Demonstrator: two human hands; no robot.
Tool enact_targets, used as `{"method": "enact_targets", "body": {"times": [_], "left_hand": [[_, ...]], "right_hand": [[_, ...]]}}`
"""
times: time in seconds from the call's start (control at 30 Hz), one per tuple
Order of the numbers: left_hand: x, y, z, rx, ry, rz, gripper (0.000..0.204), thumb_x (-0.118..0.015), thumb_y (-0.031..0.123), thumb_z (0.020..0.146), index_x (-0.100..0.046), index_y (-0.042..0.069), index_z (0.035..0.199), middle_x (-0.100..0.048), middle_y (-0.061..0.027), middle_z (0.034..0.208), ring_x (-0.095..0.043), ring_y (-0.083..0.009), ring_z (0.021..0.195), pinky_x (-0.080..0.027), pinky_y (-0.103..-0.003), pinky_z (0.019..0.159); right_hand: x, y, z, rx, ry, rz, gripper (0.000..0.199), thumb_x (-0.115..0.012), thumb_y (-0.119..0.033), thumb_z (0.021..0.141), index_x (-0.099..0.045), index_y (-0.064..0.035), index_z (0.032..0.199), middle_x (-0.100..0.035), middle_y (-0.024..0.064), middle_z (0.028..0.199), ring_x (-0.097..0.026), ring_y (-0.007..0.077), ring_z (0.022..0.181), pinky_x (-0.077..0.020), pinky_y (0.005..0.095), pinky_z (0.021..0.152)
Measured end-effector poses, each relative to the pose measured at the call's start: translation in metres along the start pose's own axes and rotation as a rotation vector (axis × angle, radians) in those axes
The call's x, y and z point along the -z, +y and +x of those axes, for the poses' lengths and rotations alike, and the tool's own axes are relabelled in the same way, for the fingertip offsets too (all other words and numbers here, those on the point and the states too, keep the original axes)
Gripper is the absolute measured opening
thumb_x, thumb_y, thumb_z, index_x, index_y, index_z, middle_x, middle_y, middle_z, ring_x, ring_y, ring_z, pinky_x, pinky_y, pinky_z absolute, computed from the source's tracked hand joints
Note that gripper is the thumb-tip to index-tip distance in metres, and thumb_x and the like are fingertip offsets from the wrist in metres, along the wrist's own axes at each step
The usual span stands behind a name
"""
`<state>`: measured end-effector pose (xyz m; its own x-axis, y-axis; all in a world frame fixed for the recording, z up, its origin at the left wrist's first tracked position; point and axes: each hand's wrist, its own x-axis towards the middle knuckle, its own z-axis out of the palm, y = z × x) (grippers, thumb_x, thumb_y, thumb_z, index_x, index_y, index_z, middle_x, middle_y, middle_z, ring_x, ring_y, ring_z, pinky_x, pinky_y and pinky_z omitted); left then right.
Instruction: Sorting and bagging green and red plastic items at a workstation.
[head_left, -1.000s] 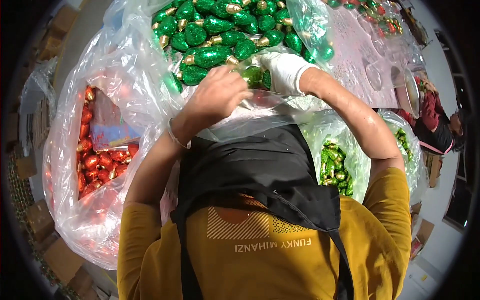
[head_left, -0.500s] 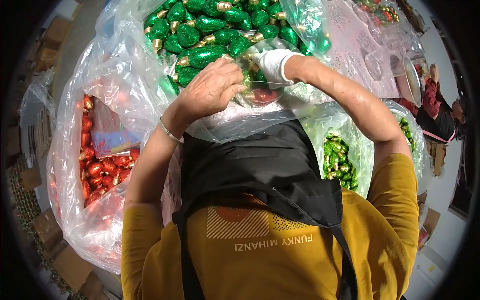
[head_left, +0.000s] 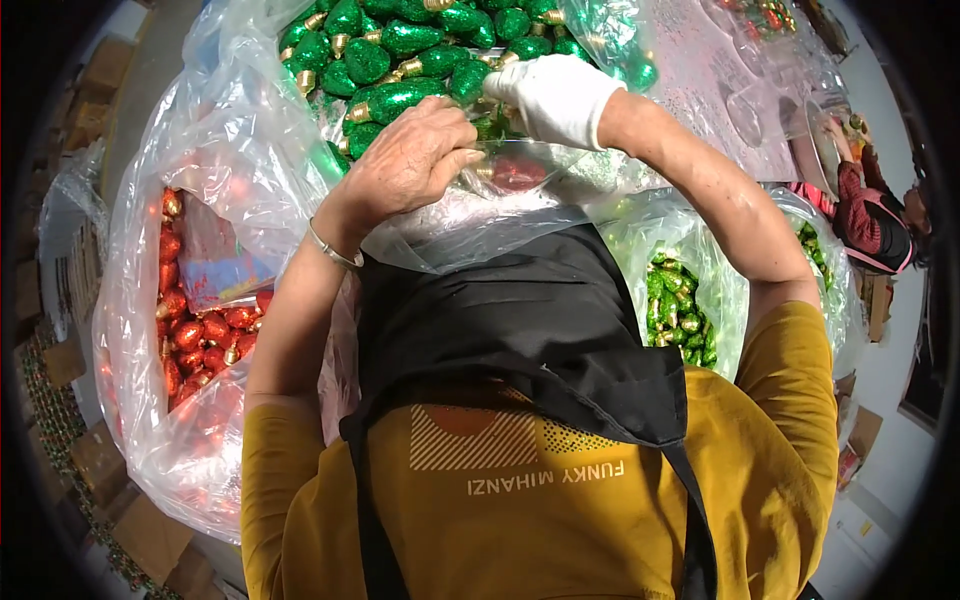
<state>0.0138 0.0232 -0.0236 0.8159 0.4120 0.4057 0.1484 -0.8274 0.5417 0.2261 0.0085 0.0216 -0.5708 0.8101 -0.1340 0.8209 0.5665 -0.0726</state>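
Hemmed in ahead by pile of dark-green glitter bulbs (head_left: 405,60), at left by open plastic sack (head_left: 130,330) of red bulbs (head_left: 205,345), at right by bag (head_left: 715,275) of lighter green bulbs (head_left: 672,300). Between hands and black apron (head_left: 500,310): clear plastic (head_left: 430,240), with red ornament (head_left: 518,172) under film. Bare left hand (head_left: 415,155) knuckles up, fingers curled together, thumb toward forefinger; cannot tell if pinching film. White-gloved right hand (head_left: 560,100) pointing leftward beside bulbs; grip unclear.
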Motion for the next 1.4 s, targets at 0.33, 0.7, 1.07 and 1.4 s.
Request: {"method": "enact_targets", "body": {"times": [0.33, 0.7, 1.07, 1.4], "left_hand": [[0.009, 0.021, -0.004, -0.080, 0.048, 0.284, 0.016, -0.062, 0.014, 0.083, -0.061, 0.003, 0.093, -0.059, -0.0112, 0.104, -0.051, -0.0297, 0.112, -0.038, -0.043, 0.094], [0.027, 0.028, -0.022, -0.084, -0.056, 0.369, 0.029, -0.058, -0.002, 0.072, -0.060, 0.003, 0.100, -0.062, -0.0120, 0.095, -0.056, -0.0301, 0.105, -0.035, -0.047, 0.100], [-0.002, 0.075, -0.035, 0.086, 0.074, 0.530, 0.017, -0.065, 0.000, 0.075, -0.061, 0.001, 0.091, -0.059, -0.0110, 0.080, -0.057, -0.0269, 0.075, -0.042, -0.038, 0.069], [-0.049, 0.101, 0.014, 0.108, 0.327, 0.453, 0.034, -0.069, 0.008, 0.079, -0.060, 0.004, 0.111, -0.063, -0.0160, 0.093, -0.060, -0.0307, 0.082, -0.049, -0.037, 0.071]], "right_hand": [[-0.007, -0.001, 0.003, 0.058, -0.653, 0.072, 0.016, -0.061, -0.010, 0.076, -0.065, -0.0006, 0.088, -0.066, 0.0184, 0.080, -0.065, 0.0338, 0.072, -0.0509, 0.0389, 0.064], [0.042, 0.001, -0.126, -0.257, 0.414, 0.328, 0.026, -0.065, -0.011, 0.079, -0.064, -0.0004, 0.103, -0.065, 0.0107, 0.086, -0.060, 0.0181, 0.078, -0.0494, 0.0307, 0.069], [-0.343, 0.028, -0.383, -1.375, -0.197, 0.529, 0.043, -0.055, -0.039, 0.085, -0.062, -0.0018, 0.106, -0.064, 0.0241, 0.096, -0.061, 0.0387, 0.087, -0.0473, 0.0436, 0.079], [-0.445, 0.064, -0.406, -1.313, -0.259, 0.473, 0.049, -0.061, -0.046, 0.079, -0.066, 0.0014, 0.090, -0.067, 0.0214, 0.091, -0.065, 0.0346, 0.084, -0.0483, 0.0431, 0.071]]}}
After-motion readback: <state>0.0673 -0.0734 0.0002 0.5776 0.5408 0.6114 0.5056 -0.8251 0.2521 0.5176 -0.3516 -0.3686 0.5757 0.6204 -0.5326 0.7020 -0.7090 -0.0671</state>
